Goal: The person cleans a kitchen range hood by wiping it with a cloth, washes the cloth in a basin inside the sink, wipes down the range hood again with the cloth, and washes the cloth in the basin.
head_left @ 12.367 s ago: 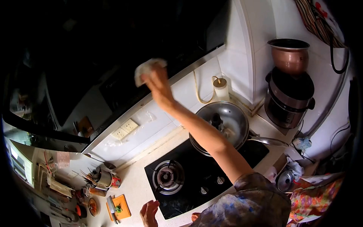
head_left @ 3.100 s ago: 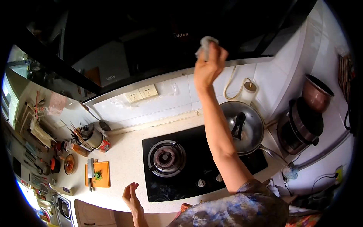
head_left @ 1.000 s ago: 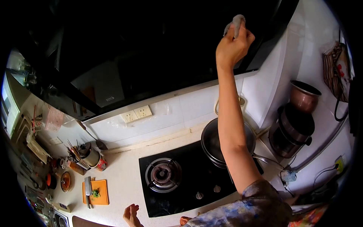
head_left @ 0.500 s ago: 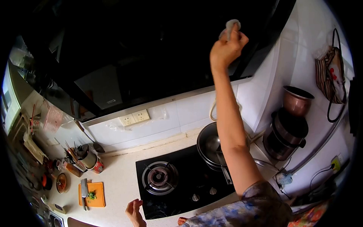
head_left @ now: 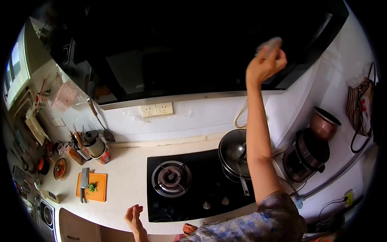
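Head view: far right, the right hand [head_left: 266, 66] grips a cloth [head_left: 275, 42] at the hood [head_left: 181, 56], its arm [head_left: 258, 133] partly hiding the pan [head_left: 230, 150], while the left hand [head_left: 134, 217], loosely open, is near the stove [head_left: 183, 207], right of a knife [head_left: 84, 182].

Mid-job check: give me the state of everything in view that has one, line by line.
Right hand: raised, gripping the cloth
Cloth: bunched, at the range hood's dark front
Left hand: fingers loosely bent, seemingly empty
Left burner: bare, no flame visible
Pan: on the stove, partly hidden
Stove knobs: setting unreadable
Cleaver: lying on the cutting board
Greens: chopped, on the board
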`<state>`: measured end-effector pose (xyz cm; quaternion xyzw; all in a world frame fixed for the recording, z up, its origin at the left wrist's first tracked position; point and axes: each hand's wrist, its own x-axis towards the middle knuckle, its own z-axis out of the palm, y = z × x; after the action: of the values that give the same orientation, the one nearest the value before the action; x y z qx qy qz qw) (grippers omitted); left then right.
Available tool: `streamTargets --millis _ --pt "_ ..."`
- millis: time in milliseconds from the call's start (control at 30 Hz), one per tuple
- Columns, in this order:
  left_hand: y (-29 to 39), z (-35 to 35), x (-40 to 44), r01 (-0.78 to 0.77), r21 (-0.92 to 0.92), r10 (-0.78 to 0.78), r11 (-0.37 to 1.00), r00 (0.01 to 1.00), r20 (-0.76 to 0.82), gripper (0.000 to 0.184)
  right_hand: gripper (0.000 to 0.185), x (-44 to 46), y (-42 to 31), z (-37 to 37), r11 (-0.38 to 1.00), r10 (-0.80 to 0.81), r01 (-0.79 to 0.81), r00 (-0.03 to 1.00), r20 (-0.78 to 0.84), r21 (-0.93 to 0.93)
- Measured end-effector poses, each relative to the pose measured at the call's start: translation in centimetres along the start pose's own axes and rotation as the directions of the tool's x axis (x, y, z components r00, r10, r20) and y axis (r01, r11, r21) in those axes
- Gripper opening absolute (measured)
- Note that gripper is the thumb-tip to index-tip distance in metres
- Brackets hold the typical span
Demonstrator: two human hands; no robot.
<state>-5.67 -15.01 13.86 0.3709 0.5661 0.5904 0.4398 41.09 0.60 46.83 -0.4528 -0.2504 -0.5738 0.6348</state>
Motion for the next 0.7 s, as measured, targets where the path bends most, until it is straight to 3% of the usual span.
streamTargets --millis 33,100,133,167,200,233,267,300,333,367,400,433,467,500,533,567,600,633,667,700 --pt "-0.7 -0.6 0.1 0.007 0.001 -0.007 1.000 1.000 -0.002 0.029 0.040 -0.7 1.6 1.2 0.993 0.060 -0.068 0.994 -0.090 -0.100" --pt "-1.6 -1.3 0.4 -0.026 -0.030 0.025 0.999 0.999 -0.035 0.030 0.044 -3.5 -1.6 1.2 0.992 0.126 -0.125 0.991 -0.038 0.016" --pt "-1.3 -0.9 0.4 -0.027 -0.053 0.026 0.998 0.999 -0.023 0.032 0.049 -5.9 -3.4 1.1 0.988 0.075 -0.085 0.994 0.080 0.129" --pt "-0.9 -0.3 0.4 -0.025 -0.055 0.024 0.998 1.000 -0.020 0.032 0.039 -8.4 -5.7 1.5 0.990 -0.071 0.070 0.997 0.008 0.122" --pt "-0.3 0.4 0.4 -0.005 -0.057 0.004 0.998 1.000 -0.008 0.032 0.025 -10.7 -8.1 1.3 0.853 0.061 -0.214 0.947 0.316 0.476" --pt "0.5 1.1 0.3 0.017 -0.055 -0.017 0.998 1.000 0.004 0.032 0.029 -12.9 -10.5 1.1 0.568 0.186 -0.574 0.787 0.588 0.590" --pt "1.2 1.8 0.3 0.016 -0.061 -0.015 0.998 1.000 0.023 0.033 0.027 -15.4 -11.5 1.1 0.695 -0.102 -0.400 0.768 0.633 0.597" --pt "1.7 2.3 0.2 0.022 -0.057 -0.020 0.998 0.999 0.029 0.033 0.024 -17.7 -12.4 1.4 0.716 -0.301 -0.195 0.779 0.550 0.670" --pt "2.1 2.7 0.2 0.008 -0.071 -0.003 0.997 0.998 0.064 0.032 0.020 -19.8 -13.0 2.2 0.689 -0.511 0.159 0.799 0.318 0.707" --pt "2.5 2.8 0.3 -0.008 -0.084 0.016 0.996 0.995 0.097 0.032 0.017 -20.3 -12.8 2.2 0.641 -0.558 0.175 0.775 0.297 0.747" --pt "2.8 2.9 0.2 -0.006 -0.055 0.012 0.998 0.995 0.098 0.031 0.014 -18.8 -13.0 1.3 0.622 -0.518 0.004 0.751 0.409 0.783" --pt "2.6 2.8 0.3 -0.008 -0.057 0.013 0.998 0.995 0.098 0.031 0.017 -16.6 -11.8 -0.2 0.597 -0.386 -0.473 0.539 0.748 0.648" --pt "2.2 2.3 0.5 0.006 -0.038 -0.003 0.999 0.996 0.092 0.031 0.025 -14.9 -10.4 -0.8 0.572 -0.185 -0.581 0.597 0.781 0.579" --pt "1.7 1.7 0.4 0.024 -0.016 -0.023 1.000 0.996 0.086 0.031 0.033 -12.9 -9.4 -1.8 0.377 0.066 -0.677 0.701 0.711 0.632" --pt "1.2 1.2 0.3 0.030 -0.014 -0.028 0.999 0.996 0.088 0.031 0.028 -11.9 -7.5 -1.2 0.444 0.361 -0.547 0.834 0.417 0.710" --pt "0.5 0.6 0.3 0.058 -0.012 -0.057 0.998 0.997 0.057 0.032 0.020 -10.6 -3.3 -1.5 0.791 0.155 -0.252 0.964 0.216 0.558" --pt "0.0 0.0 0.2 0.085 -0.008 -0.084 0.996 0.996 0.027 0.032 0.038 -9.4 0.8 -1.9 0.967 -0.067 0.067 0.998 -0.006 0.245" --pt "-0.3 -0.5 0.1 0.087 -0.004 -0.087 0.996 0.996 0.030 0.032 0.048 -8.0 3.3 -2.6 0.974 0.132 -0.146 0.987 0.088 0.171" --pt "-0.6 -0.9 0.0 0.101 -0.014 -0.101 0.995 0.995 0.023 0.033 0.048 -7.6 6.7 -1.9 0.967 0.229 -0.230 0.973 0.022 0.112" --pt "-0.8 -1.3 -0.1 0.114 -0.024 -0.114 0.993 0.993 0.014 0.034 0.048 -7.1 8.4 -1.5 0.903 0.390 -0.388 0.920 0.028 0.185"
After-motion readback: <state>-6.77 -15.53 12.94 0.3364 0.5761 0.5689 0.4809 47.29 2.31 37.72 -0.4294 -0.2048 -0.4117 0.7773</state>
